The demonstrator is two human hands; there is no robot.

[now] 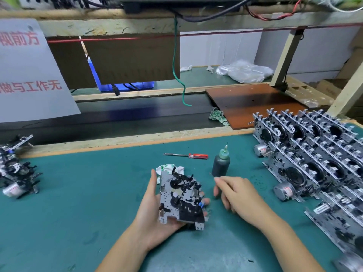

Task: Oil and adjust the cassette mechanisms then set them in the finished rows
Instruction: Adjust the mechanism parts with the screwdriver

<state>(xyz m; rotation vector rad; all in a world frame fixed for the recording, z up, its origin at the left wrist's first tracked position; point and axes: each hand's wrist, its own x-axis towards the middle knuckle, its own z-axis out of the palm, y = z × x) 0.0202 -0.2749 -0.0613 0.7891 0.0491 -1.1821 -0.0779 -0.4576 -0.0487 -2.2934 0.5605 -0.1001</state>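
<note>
Nearest the camera, the left hand (155, 209) cradles one cassette mechanism (181, 199) from below, thumb up along its left edge and fingertips curling round its right edge, so the plate is gripped face up with its long axis running away from the person, tipped slightly to the left at the far end. Just to its right the right hand (235, 195) hangs over the green table (78, 193), fingers loosely bent and holding nothing, its fingertips pointing left toward the mechanism and lying just short of the oil bottle (221, 163). That bottle stands upright directly beyond the right hand, needle tip up, so the right hand is clearly the nearer one to it, and oiling looks like the step at hand; the reach is short and forward. A crumpled cloth (169, 168) lies just behind the held mechanism, and a red-handled screwdriver (187, 155) lies farther back, its shaft pointing left. To the right, well apart from the left hand, the finished rows (314, 160) stand in leaning ranks. At the far left edge sits a pile of mechanisms (15, 173), which I judge to be those waiting.
</note>
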